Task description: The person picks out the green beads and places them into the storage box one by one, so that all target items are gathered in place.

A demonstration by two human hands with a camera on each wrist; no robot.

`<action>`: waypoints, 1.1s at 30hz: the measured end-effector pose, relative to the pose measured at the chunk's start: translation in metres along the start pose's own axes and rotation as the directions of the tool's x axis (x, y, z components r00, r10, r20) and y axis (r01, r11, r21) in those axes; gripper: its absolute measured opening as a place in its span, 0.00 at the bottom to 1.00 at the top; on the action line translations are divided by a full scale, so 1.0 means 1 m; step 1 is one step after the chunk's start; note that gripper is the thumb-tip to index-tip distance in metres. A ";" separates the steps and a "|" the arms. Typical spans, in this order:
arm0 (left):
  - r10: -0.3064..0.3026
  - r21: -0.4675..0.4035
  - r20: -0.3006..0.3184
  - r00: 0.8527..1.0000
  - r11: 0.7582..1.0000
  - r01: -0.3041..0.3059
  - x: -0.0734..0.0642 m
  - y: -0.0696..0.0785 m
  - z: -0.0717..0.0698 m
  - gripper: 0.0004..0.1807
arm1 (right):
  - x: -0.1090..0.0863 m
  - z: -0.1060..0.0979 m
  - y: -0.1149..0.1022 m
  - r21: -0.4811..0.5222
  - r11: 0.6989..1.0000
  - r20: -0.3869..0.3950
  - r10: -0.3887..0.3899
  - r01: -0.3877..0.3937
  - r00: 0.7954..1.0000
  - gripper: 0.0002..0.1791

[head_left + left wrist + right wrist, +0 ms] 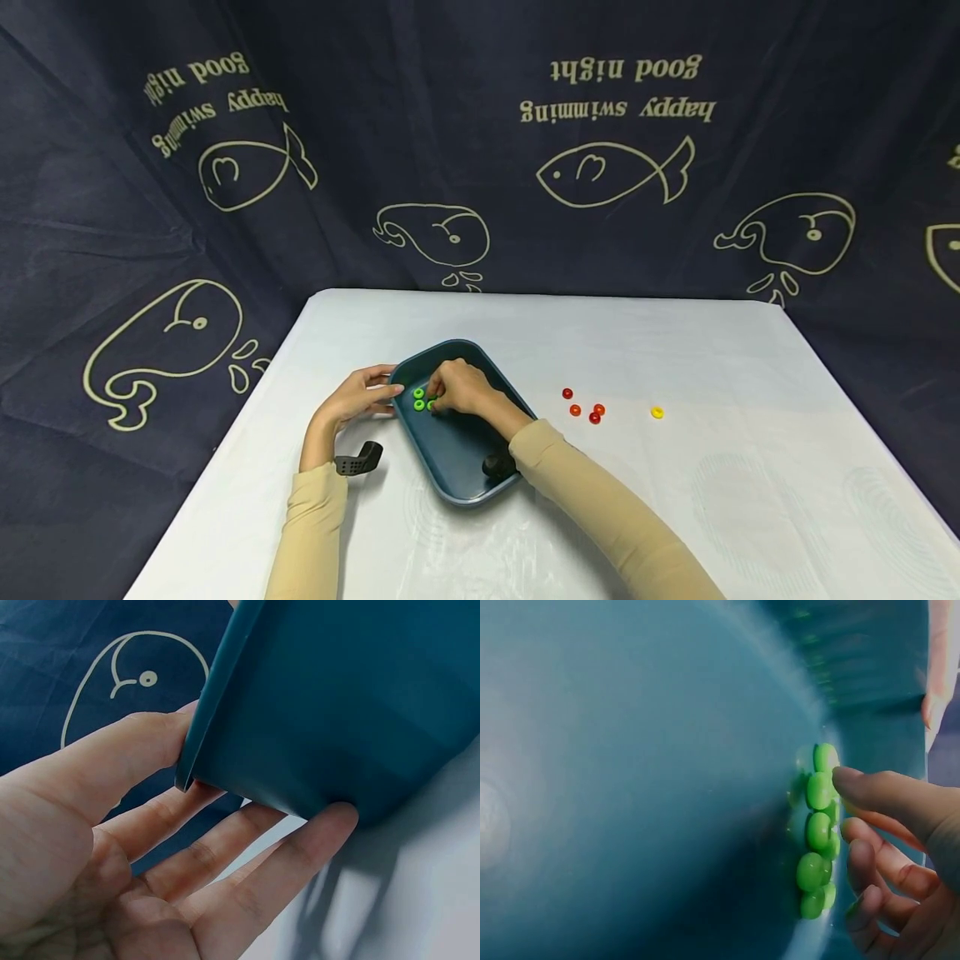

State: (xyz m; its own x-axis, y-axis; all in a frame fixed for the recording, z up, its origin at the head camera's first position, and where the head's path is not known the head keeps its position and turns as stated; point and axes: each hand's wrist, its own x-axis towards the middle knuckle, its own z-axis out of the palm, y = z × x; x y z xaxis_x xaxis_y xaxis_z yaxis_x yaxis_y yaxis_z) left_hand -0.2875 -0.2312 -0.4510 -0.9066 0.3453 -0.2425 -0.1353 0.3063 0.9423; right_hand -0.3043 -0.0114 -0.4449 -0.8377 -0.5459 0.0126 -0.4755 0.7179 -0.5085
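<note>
A dark blue-green rectangular tray (450, 454) with rounded corners stands on the white table, turned at an angle. My left hand (354, 400) grips its left side, thumb at the rim and fingers (255, 892) spread underneath and against the outer wall. Inside the tray, small green ring beads (418, 393) lie near the far left corner. The right wrist view shows several of these green beads (819, 831) close together along the tray's edge. My right hand (461, 387) reaches down to them, thumb and index finger pinching a green bead (821, 791) near the end of the row.
Right of the tray, several red and orange beads (575, 410) are scattered on the white table (720, 358). A yellow bead (657, 412) lies farther right. Dark fabric printed with fish and whales (607, 171) hangs behind. Black camera mounts (362, 460) sit at both wrists.
</note>
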 end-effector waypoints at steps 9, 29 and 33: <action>-0.003 0.014 0.006 1.000 1.000 0.003 0.002 -0.002 -0.003 0.34 | -0.002 -0.010 -0.002 0.038 0.998 -0.060 -0.048 0.050 0.997 0.08; 0.119 0.396 -0.085 0.989 0.915 -0.076 0.010 0.037 -0.002 0.36 | -0.021 -0.067 0.021 0.048 0.996 -0.271 -0.057 0.072 0.961 0.18; 0.131 0.472 -0.105 0.986 0.879 -0.066 0.017 0.053 0.005 0.37 | -0.030 -0.082 0.034 0.030 0.999 -0.316 -0.027 0.039 0.948 0.20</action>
State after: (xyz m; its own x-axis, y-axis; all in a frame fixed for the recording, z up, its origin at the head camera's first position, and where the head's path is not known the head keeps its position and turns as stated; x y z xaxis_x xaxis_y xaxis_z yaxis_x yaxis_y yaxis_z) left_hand -0.3075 -0.2048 -0.4067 -0.9535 0.2872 -0.0912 0.1300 0.6652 0.7353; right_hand -0.3170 0.0647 -0.3921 -0.8665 -0.4004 0.2980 -0.4991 0.6828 -0.5336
